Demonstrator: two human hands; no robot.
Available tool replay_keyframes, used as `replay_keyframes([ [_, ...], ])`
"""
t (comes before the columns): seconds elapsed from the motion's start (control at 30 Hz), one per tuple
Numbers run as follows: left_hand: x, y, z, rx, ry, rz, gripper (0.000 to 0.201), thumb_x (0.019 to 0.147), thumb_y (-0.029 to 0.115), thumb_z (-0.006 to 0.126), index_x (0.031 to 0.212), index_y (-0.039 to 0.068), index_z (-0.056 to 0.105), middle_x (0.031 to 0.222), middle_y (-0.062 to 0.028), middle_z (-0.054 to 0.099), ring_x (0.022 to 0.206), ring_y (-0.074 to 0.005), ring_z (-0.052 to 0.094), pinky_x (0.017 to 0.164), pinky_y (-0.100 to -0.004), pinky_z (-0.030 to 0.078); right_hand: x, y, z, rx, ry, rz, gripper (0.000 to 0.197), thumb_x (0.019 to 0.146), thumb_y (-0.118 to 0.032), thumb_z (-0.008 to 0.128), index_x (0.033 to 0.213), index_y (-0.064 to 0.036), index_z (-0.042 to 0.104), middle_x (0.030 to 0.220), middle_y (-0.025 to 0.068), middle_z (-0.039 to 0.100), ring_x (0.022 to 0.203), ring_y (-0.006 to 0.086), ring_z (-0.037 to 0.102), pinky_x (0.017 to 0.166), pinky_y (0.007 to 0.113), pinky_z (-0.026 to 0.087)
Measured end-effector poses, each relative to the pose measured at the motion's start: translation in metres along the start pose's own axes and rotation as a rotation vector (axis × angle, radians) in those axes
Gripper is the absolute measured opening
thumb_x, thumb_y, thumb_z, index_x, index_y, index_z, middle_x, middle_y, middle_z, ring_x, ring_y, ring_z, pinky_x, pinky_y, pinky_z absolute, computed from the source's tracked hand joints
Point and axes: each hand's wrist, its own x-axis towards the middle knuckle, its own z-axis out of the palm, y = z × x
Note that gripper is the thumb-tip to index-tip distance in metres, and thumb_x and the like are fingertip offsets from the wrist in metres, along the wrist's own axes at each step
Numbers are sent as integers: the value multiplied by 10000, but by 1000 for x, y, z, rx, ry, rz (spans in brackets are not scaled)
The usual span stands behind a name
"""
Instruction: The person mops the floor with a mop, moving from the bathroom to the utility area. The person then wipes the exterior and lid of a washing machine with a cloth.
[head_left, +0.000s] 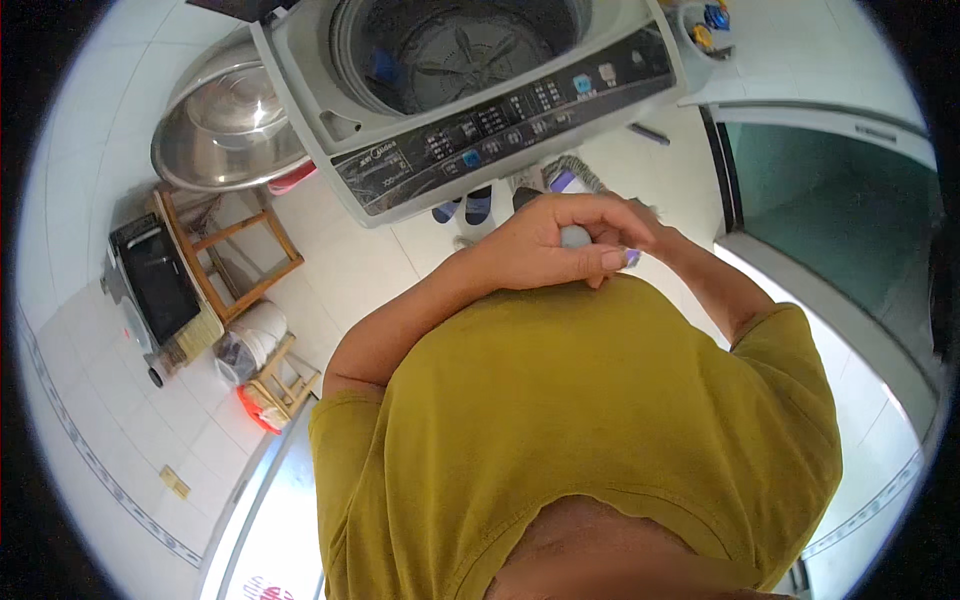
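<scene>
My left hand (575, 240) is closed in front of my chest, its fingers and thumb curled around the grey rounded top of a mop handle (575, 237). Just past the hand, on the floor, shows part of a mop head (575, 175) with grey fringe and purple patches. My right hand (650, 230) comes in from the right and meets the left one. Its fingers are mostly hidden behind the left hand, so their grip cannot be made out. Most of the handle's length is also out of sight.
Ahead is a washing machine (500, 130), its lid raised and tub showing. A large steel basin (225, 125) stands to its left, above a wooden stool (245, 255). Dark slippers (478, 205) lie on the tiled floor. On the right is a glass door (830, 190) with a metal frame.
</scene>
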Motion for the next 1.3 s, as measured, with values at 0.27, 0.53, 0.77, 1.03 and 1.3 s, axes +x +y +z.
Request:
replay_keyframes([
  [0.27, -111, -30, 6, 178, -23, 56, 271, 848, 194, 576, 644, 16, 557, 649, -34, 562, 611, -126, 484, 619, -277, 380, -2, -32, 122, -101, 76, 0, 372, 702, -232, 677, 1055, -189, 567, 958, 64, 628, 884, 278, 601, 736, 374, 478],
  [0.53, -256, -44, 34, 227, 314, 252, 323, 822, 177, 558, 539, 36, 493, 561, -46, 524, 613, -181, 499, 721, -354, 381, 6, -116, 192, -164, 196, -214, 286, 674, -179, 658, 953, -171, 597, 873, 82, 634, 830, 298, 608, 680, 396, 474],
  [0.77, -308, -53, 55, 195, 617, 415, 406, 886, 157, 412, 484, 100, 393, 444, -26, 401, 464, -173, 416, 719, -367, 365, 27, -147, 226, -202, 147, -246, 263, 658, -182, 625, 920, -200, 616, 846, 64, 639, 814, 299, 620, 657, 439, 469],
  [1.03, -311, -75, 120, 284, 727, 356, 369, 919, 227, 306, 565, 155, 383, 386, 9, 341, 393, -143, 354, 752, -346, 364, -29, -129, 251, -230, 95, -187, 242, 670, -190, 592, 909, -172, 621, 811, 103, 645, 793, 323, 630, 676, 455, 483],
  [1.3, -295, -146, 177, 44, 818, 281, 378, 936, 268, 312, 590, 130, 378, 427, 1, 330, 446, -166, 359, 712, -344, 359, -111, -43, 295, -285, -3, -174, 284, 656, -292, 647, 911, -168, 625, 822, 98, 650, 803, 302, 632, 688, 445, 485],
])
